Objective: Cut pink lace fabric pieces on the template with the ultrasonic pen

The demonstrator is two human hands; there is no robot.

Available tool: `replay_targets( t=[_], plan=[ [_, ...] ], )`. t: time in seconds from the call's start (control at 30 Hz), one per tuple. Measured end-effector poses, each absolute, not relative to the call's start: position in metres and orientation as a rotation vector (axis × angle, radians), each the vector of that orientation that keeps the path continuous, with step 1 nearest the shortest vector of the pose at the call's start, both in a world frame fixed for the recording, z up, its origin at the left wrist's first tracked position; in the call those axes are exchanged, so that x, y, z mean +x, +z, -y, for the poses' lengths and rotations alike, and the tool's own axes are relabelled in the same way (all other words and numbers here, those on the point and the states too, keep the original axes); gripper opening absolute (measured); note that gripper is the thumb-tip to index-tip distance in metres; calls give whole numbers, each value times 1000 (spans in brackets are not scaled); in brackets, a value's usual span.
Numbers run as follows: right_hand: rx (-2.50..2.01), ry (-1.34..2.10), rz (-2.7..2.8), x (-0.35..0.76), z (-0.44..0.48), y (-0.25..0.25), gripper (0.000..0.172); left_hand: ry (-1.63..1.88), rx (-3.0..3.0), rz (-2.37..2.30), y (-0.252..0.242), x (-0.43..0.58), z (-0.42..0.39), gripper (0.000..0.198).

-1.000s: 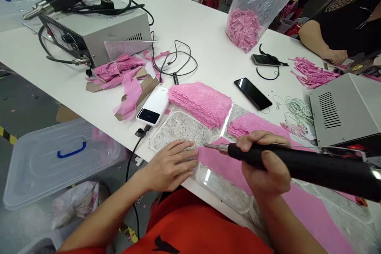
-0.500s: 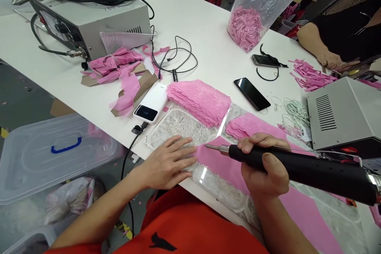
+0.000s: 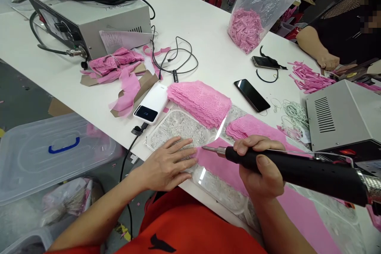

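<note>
My left hand [image 3: 168, 162] lies flat with fingers spread on a clear plate [image 3: 175, 127], its fingertips on the left end of a long pink lace strip [image 3: 220, 164]. My right hand [image 3: 258, 168] is wrapped round a black hand-held tool [image 3: 297, 172] with a metal tip [image 3: 210, 149]. The tip points left and sits just above the strip's end, close to my left fingertips. A folded stack of pink lace [image 3: 200, 101] lies behind the plate, and a smaller pink pile [image 3: 250, 126] lies beside it.
A white power bank [image 3: 151, 105] and cable lie left of the plate. A black phone [image 3: 251, 94], grey machine boxes [image 3: 342, 113] [image 3: 89, 20], a clear bag of pink pieces [image 3: 245, 27] and loose cords sit on the white table [image 3: 205, 43]. Another person's arm [image 3: 315, 47] rests far right.
The tool tip has moved slightly left, closer to my left fingertips at the strip's end. My left hand has stayed flat in place.
</note>
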State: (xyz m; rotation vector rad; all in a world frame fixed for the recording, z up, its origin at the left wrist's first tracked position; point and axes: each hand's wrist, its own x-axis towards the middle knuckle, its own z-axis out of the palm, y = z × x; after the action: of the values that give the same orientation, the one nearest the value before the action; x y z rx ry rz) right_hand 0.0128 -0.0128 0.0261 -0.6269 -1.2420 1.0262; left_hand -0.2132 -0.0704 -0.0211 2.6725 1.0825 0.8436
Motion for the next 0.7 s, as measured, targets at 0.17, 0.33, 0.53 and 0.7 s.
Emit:
replay_targets(
  t=[0.17,0.33,0.53,0.7],
  plan=[
    [-665,967,1191,20,8,30,9,881,2664,-1079,-23,-214,70,32],
    [-733,845,1110,32,0,35,9,893,2659,-1064,-23,-215,70,33],
    [-751,863,1118,29,1,32,8,892,2658,-1075,-20,-215,70,32],
    [-762,878,1124,26,2,31,7,877,2664,-1074,-19,-214,69,33]
  ],
)
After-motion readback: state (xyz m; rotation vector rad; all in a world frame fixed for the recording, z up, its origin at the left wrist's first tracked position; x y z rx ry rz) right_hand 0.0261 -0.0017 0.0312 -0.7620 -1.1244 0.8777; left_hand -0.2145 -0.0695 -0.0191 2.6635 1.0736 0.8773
